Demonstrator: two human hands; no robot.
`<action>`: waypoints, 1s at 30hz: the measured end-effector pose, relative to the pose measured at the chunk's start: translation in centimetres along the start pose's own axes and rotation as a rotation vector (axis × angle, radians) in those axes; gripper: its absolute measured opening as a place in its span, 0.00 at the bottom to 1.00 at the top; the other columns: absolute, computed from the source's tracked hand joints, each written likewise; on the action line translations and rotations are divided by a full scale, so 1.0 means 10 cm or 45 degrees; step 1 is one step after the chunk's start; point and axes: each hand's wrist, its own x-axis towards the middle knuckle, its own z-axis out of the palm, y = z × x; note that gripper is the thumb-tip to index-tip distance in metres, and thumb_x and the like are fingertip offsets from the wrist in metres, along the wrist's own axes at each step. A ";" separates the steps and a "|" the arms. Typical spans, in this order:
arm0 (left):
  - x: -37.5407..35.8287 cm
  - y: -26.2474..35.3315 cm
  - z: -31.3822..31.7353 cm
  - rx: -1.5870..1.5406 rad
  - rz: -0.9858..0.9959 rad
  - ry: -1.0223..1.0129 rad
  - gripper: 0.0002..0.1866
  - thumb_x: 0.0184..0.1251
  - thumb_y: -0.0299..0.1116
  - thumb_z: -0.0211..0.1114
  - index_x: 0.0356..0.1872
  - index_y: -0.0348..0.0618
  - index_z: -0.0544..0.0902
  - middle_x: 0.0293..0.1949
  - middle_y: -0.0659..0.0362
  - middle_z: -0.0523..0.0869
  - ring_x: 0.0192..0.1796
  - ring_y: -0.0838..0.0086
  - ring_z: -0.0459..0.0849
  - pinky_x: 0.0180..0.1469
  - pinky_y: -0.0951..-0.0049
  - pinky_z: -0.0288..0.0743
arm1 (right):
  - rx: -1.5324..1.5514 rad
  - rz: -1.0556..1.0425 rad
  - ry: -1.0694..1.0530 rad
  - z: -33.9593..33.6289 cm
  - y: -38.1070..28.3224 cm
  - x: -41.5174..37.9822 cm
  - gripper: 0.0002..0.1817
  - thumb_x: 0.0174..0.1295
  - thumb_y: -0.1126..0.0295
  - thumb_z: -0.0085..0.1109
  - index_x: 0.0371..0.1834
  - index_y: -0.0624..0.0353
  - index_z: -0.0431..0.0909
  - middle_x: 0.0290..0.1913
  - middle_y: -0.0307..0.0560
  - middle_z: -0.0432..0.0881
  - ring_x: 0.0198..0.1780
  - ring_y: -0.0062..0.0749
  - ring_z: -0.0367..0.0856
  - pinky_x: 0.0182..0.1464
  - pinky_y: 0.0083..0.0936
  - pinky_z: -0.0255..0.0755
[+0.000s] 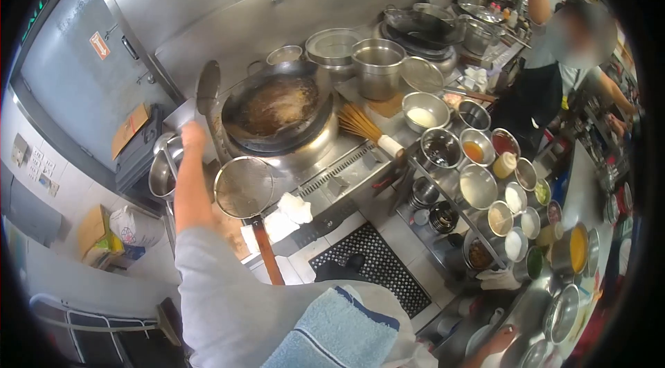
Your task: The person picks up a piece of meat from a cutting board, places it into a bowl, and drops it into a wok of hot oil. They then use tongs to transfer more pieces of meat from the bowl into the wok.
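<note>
My left hand (194, 135) reaches out beside the stove, between a steel pot (163, 177) with a utensil handle in it and a dark round skimmer (208, 87). Its fingers are too blurred to show a grip. At the lower right, my right hand (500, 340) is near steel bowls (562, 314) at the counter; its fingers are unclear. A large wok (273, 104) with brown residue sits on the burner. Closer to my body lies a wire strainer (244, 188) with a wooden handle, beside crumpled white cloths (294, 208).
A bamboo brush (359, 122) and a tall pot (378, 70) stand right of the wok. Bowls of sauces and seasonings (478, 186) fill the right-hand counter. A co-worker (564, 70) stands beyond it with one arm raised. A black mat (370, 264) covers part of the floor.
</note>
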 end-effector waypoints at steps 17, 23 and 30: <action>-0.91 -0.02 -0.95 -1.258 -0.312 -0.178 0.06 0.59 0.24 0.52 0.31 0.31 0.76 0.22 0.54 0.76 0.15 0.73 0.68 0.15 0.71 0.60 | -0.024 0.220 -0.029 0.24 0.04 -0.03 0.17 0.65 0.62 0.51 0.56 0.52 0.76 0.48 0.47 0.83 0.43 0.41 0.82 0.43 0.35 0.74; -0.89 -0.09 -0.57 -1.903 -0.486 -0.638 0.10 0.63 0.20 0.46 0.45 0.33 0.67 0.28 0.55 0.74 0.14 0.82 0.59 0.12 0.79 0.51 | -0.138 0.288 -0.033 0.25 -0.03 0.01 0.17 0.65 0.63 0.51 0.55 0.52 0.77 0.50 0.43 0.83 0.46 0.41 0.82 0.47 0.32 0.75; -1.10 0.28 -0.78 -1.904 -0.480 -0.756 0.07 0.66 0.20 0.43 0.43 0.32 0.66 0.29 0.54 0.74 0.15 0.82 0.62 0.12 0.80 0.53 | -0.129 0.238 0.015 0.32 0.09 0.05 0.17 0.63 0.62 0.48 0.53 0.44 0.77 0.41 0.43 0.83 0.39 0.39 0.82 0.40 0.34 0.74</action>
